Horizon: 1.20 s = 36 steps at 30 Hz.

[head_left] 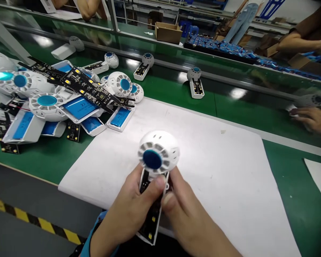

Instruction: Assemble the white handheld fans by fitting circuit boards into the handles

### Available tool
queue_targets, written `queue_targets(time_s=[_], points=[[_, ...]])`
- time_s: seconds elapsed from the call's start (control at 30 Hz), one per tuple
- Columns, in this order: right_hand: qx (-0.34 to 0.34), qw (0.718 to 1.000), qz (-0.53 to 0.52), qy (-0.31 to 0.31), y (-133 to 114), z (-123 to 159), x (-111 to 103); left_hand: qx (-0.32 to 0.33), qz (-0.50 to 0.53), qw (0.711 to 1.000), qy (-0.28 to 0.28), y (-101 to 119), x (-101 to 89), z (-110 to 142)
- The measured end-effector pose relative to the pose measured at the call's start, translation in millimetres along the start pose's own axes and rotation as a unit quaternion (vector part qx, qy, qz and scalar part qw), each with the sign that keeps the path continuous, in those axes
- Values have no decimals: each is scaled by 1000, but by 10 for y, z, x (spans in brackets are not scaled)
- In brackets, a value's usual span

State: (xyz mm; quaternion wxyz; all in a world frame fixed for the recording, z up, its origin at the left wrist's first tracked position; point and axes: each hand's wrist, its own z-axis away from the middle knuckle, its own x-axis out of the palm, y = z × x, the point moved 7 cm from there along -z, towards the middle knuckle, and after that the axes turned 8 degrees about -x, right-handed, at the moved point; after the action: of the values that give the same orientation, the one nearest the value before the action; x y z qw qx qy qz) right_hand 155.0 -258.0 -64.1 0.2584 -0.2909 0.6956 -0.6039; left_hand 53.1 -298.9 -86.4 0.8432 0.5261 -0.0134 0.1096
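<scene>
Over the white paper sheet (203, 167) I hold a white handheld fan (166, 146), its round head with a blue centre pointing away from my body. The open handle shows a black circuit board (152, 225) with small yellow parts. My left hand (131, 203) wraps the handle from the left, thumb pressed on the board just below the head. From the right, my right hand (187, 210) grips the handle's edge, its thumb bent against the side; some fingers of both hands are hidden behind the handle.
At the left lie heaped fan bodies (46, 101) with blue batteries (80, 107) and loose circuit boards (88, 87). Several fans (196, 84) sit on the green conveyor (166, 84) beyond. A co-worker's hand (315, 119) touches a blurred fan at the right. A cardboard box (168, 33) stands behind.
</scene>
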Motion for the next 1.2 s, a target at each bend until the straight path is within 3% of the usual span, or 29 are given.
queue_targets(time_s=[0.1, 0.2, 0.4, 0.47, 0.6, 0.67, 0.87, 0.97, 1.03, 1.1, 1.2], points=[[14, 1000, -8, -16, 81, 51, 144, 14, -10, 997, 69, 23, -73, -26], [-21, 999, -9, 26, 112, 62, 198, 61, -30, 992, 107, 102, -94, -7], [-67, 993, -25, 90, 101, 50, 195, 97, -27, 986, 133, 167, -82, 20], [-35, 996, -35, 74, 136, 84, 187, 102, -27, 982, 156, 178, -116, 15], [82, 996, -38, -18, 291, 259, 257, 107, -9, 968, 226, 212, -265, 21], [103, 994, -26, -24, 336, 334, 272, 109, -3, 968, 227, 234, -289, 14], [87, 995, 24, 38, 353, 352, 272, 118, 33, 969, 215, 260, -245, -3], [95, 994, -35, 33, 375, 304, 260, 74, 31, 978, 194, 176, -258, -64], [108, 985, -134, 10, 404, 234, 220, 49, 14, 986, 158, 111, -283, -109], [128, 970, -206, 5, 450, 110, 72, 64, -13, 988, 138, 95, -350, -113], [152, 960, -211, 102, 572, -205, -440, 91, -73, 980, 160, 110, -511, -51]])
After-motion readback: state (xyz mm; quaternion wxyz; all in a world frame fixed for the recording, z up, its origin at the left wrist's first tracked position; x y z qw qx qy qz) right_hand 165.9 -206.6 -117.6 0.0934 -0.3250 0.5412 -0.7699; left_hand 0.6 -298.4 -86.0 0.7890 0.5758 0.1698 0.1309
